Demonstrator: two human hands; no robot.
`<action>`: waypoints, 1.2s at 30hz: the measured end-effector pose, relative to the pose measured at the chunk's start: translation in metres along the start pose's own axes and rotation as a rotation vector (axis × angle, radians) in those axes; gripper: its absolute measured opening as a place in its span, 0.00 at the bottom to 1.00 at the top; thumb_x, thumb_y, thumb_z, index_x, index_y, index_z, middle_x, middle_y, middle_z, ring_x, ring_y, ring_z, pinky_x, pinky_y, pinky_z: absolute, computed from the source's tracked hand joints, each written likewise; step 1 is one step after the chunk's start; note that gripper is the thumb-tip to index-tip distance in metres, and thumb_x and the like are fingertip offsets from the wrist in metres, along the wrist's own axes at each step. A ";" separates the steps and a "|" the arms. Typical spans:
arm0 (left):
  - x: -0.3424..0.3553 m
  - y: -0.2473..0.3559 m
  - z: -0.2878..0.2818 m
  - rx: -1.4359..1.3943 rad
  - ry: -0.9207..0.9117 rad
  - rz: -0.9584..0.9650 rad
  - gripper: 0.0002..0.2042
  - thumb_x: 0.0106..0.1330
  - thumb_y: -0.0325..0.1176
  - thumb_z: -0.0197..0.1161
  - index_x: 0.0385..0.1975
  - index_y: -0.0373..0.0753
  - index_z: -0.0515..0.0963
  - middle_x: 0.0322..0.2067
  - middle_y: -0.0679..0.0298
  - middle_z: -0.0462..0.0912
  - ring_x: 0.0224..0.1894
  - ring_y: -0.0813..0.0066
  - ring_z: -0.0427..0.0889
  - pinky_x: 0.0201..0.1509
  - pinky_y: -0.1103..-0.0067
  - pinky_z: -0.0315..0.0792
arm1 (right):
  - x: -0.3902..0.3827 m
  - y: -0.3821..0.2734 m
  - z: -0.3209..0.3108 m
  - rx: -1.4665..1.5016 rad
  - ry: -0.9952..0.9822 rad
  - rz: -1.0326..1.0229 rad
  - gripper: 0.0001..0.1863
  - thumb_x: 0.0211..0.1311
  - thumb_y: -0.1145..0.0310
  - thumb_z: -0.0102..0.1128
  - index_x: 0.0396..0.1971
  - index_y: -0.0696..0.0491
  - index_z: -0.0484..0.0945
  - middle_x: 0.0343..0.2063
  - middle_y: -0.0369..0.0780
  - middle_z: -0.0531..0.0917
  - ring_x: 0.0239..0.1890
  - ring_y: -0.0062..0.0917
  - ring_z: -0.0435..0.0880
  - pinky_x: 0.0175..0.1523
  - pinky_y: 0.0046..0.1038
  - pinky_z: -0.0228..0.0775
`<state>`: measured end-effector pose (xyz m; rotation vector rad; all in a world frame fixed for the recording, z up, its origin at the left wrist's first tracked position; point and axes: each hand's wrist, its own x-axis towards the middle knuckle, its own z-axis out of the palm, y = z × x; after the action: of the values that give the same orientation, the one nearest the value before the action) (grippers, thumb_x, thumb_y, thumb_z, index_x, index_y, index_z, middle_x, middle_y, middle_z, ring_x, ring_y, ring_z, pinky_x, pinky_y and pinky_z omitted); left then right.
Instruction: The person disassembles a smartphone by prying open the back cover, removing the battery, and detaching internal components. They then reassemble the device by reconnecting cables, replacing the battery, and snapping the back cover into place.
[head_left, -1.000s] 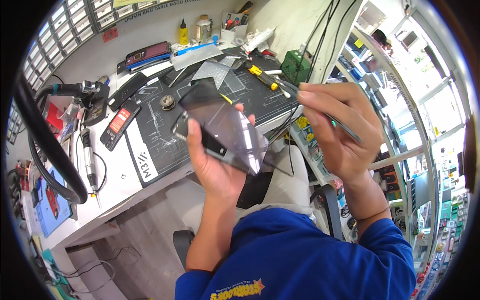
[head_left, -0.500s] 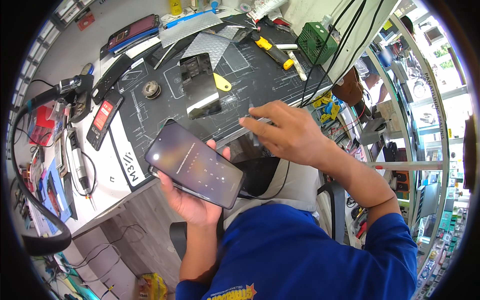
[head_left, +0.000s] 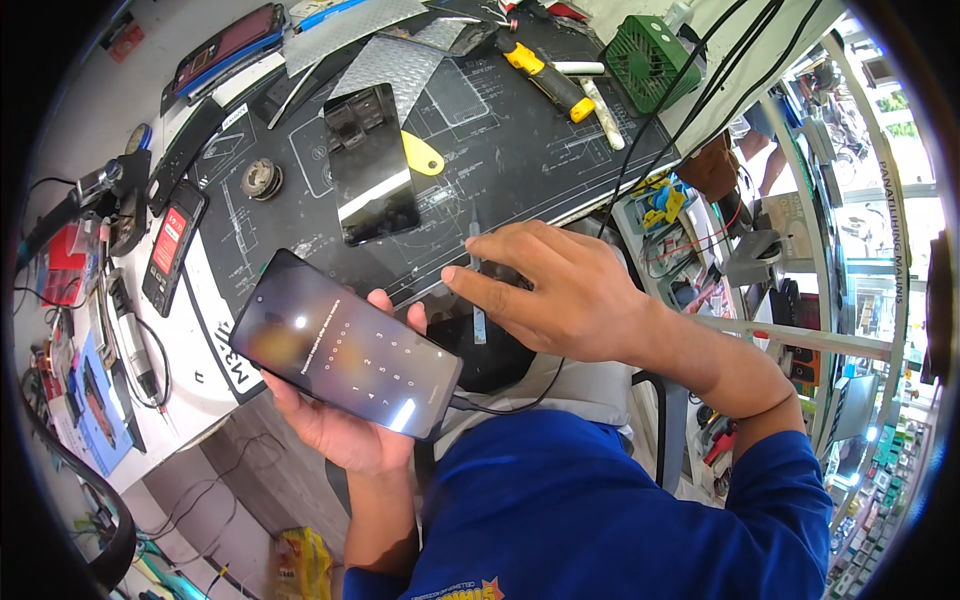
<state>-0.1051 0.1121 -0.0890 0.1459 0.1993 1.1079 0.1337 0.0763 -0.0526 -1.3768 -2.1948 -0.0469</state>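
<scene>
My left hand (head_left: 345, 432) is wrapped from below round a smartphone (head_left: 345, 345), tilted with its screen up. The screen is lit and shows a number keypad over a blurred background. A thin black cable (head_left: 520, 408) runs to the phone's lower end. Beside the phone, my right hand (head_left: 560, 290) hovers over the bench edge with its fingers bent. Between those fingers is a slim grey tool (head_left: 478, 325), its kind unclear, pointing away from me. On the dark work mat (head_left: 290, 225) beyond lies a black phone screen panel (head_left: 370, 165).
A yellow pick (head_left: 423, 155), a solder wire spool (head_left: 262, 179), a yellow-black screwdriver (head_left: 545, 80) and a green fan (head_left: 652, 65) stand or lie on the bench. At left are a multimeter-like device (head_left: 175, 245) and a soldering iron (head_left: 135, 335). Black cables (head_left: 715, 95) hang at upper right.
The view has shifted, so the bench sits further left. The phone stays in my left hand, its keypad still lit. My right hand, with the slim tool, is a little nearer the phone.
</scene>
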 end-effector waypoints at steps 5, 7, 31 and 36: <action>-0.001 0.004 0.003 -0.020 0.024 -0.002 0.36 0.74 0.66 0.53 0.74 0.48 0.67 0.67 0.55 0.75 0.70 0.48 0.72 0.78 0.42 0.55 | 0.007 0.006 -0.023 0.134 0.098 0.081 0.20 0.57 0.76 0.69 0.52 0.52 0.85 0.47 0.43 0.86 0.45 0.34 0.88 0.48 0.30 0.82; -0.001 0.004 0.003 -0.006 0.030 -0.010 0.37 0.74 0.66 0.53 0.74 0.47 0.67 0.68 0.55 0.74 0.70 0.49 0.72 0.78 0.42 0.56 | 0.008 0.023 -0.038 0.171 0.161 0.187 0.15 0.65 0.78 0.65 0.51 0.55 0.84 0.47 0.44 0.87 0.47 0.33 0.88 0.50 0.30 0.81; 0.024 -0.007 0.007 0.009 0.014 -0.154 0.47 0.69 0.54 0.70 0.80 0.44 0.50 0.66 0.63 0.65 0.70 0.57 0.67 0.80 0.44 0.51 | 0.021 0.133 0.005 0.288 -0.230 -0.051 0.28 0.46 0.84 0.63 0.49 0.48 0.89 0.41 0.38 0.80 0.40 0.32 0.82 0.41 0.32 0.76; 0.028 -0.008 0.008 -0.006 0.015 -0.140 0.48 0.68 0.54 0.70 0.81 0.44 0.49 0.66 0.62 0.64 0.68 0.55 0.68 0.78 0.42 0.52 | 0.027 0.133 0.012 0.332 -0.214 -0.041 0.24 0.49 0.84 0.68 0.47 0.48 0.89 0.40 0.38 0.81 0.40 0.32 0.83 0.41 0.31 0.77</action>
<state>-0.0841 0.1339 -0.0855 0.1166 0.2163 0.9702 0.2314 0.1655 -0.0836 -1.1946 -2.2743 0.4485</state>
